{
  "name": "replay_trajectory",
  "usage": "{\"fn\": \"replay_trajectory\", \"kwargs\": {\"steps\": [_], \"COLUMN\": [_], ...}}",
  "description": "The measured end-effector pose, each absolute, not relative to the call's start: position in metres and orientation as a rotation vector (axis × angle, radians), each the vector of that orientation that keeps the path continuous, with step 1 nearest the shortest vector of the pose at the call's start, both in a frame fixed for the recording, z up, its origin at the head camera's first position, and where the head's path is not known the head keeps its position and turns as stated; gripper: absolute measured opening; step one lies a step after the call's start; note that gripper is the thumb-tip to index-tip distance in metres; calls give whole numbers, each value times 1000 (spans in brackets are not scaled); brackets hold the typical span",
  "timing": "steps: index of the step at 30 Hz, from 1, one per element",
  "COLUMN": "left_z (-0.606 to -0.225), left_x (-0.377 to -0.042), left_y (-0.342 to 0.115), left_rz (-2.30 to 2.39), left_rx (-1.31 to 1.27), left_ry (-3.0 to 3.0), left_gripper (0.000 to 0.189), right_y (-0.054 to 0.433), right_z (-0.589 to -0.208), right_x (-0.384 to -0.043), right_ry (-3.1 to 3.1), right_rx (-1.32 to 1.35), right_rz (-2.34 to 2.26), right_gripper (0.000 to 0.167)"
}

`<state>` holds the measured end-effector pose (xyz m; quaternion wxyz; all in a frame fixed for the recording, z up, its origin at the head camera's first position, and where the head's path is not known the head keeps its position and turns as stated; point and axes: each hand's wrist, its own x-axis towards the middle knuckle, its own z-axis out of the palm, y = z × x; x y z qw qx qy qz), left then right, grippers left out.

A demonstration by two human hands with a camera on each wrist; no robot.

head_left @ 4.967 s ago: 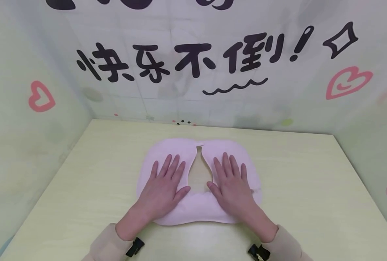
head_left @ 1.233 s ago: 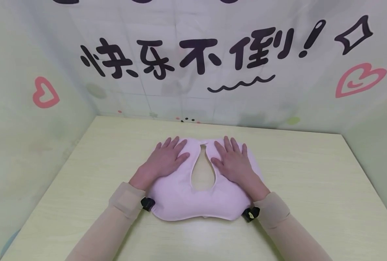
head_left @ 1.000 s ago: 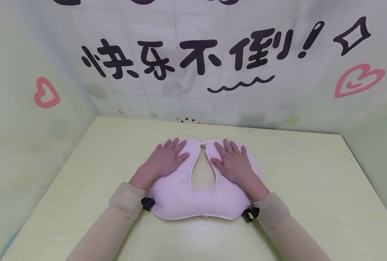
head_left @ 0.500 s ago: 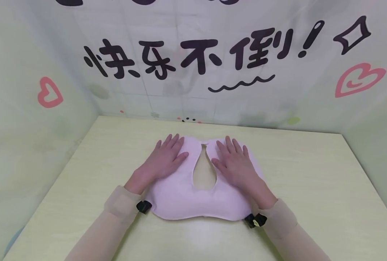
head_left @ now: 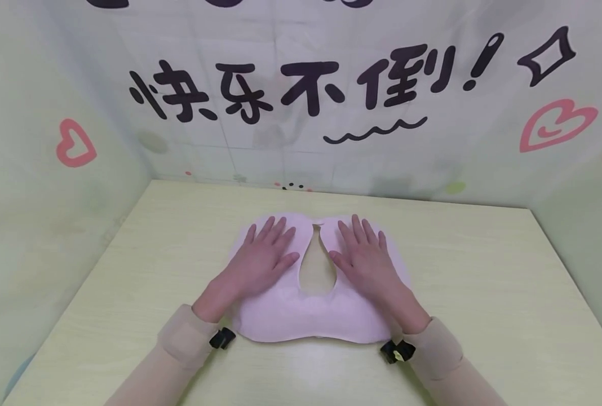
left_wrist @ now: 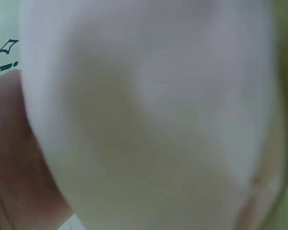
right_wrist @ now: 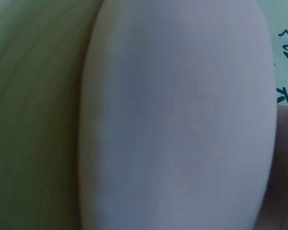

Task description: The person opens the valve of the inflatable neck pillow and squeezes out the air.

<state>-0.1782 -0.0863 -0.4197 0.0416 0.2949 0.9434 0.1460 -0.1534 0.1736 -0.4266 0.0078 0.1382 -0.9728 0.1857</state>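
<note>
A pale pink U-shaped neck pillow (head_left: 316, 318) lies flat on the table, its two ends meeting at the far side around a teardrop-shaped opening. My left hand (head_left: 257, 259) rests on its left arm with straight, slightly spread fingers. On the other arm of the pillow lies my right hand (head_left: 369, 262), palm down, fingers extended and thumb by the opening. Blurred pillow fabric (left_wrist: 158, 120) fills most of the left wrist view, with part of the left hand (left_wrist: 19, 158) at the edge. The right wrist view likewise shows the pillow (right_wrist: 182, 120) up close.
The pale wood-grain table (head_left: 483, 293) extends around the pillow. A printed cloth backdrop (head_left: 301, 152) with black characters and pink hearts hangs behind and at both sides. Small black devices (head_left: 222, 338) sit at both sleeve cuffs.
Since five seconds ago both hands went farther up the pillow, and its opening became a rounder teardrop. In the last half second the left hand slid slightly back toward me; the right barely moved.
</note>
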Motion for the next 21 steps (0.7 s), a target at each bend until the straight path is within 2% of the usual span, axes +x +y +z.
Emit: {"fn": "replay_trajectory", "kwargs": {"steps": [10, 21], "left_z": [-433, -436], "left_x": [-180, -180], "left_y": [-88, -86], "left_rz": [435, 419], "left_rx": [908, 883], "left_ry": [2825, 2833], "left_gripper": [67, 66], "right_y": [174, 174], "right_z": [-445, -446], "right_x": [-156, -156], "right_ry": [-3106, -3141], "right_rx": [406, 427], "right_rz": [478, 478], "right_gripper": [70, 69]}}
